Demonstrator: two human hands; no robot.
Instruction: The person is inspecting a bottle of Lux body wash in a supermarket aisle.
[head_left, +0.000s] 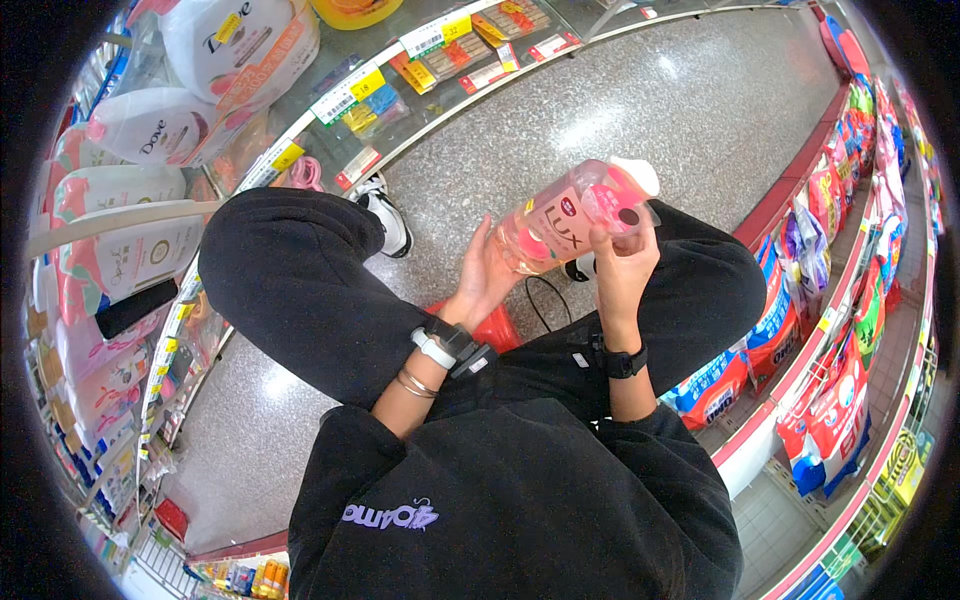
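A clear pink Lux bottle (551, 221) with a white cap is tilted above my lap, its cap towards the upper right. My left hand (484, 270) supports its lower end with the palm and spread fingers. The upper part, near the cap, is gripped by my right hand (628, 262), thumb on the label side. Black straps with small devices are on both wrists. Beneath my hands, part of a red plastic object (502, 330) shows between my legs, with a thin black cable (546, 279) beside it.
Shelves on the left hold Dove bottles (150, 126), more white bottles (127, 255) and a black object (137, 309). Price tags (349, 94) line the curved shelf edge. Bagged detergent (772, 330) fills the right shelves. Speckled floor (600, 97) lies ahead.
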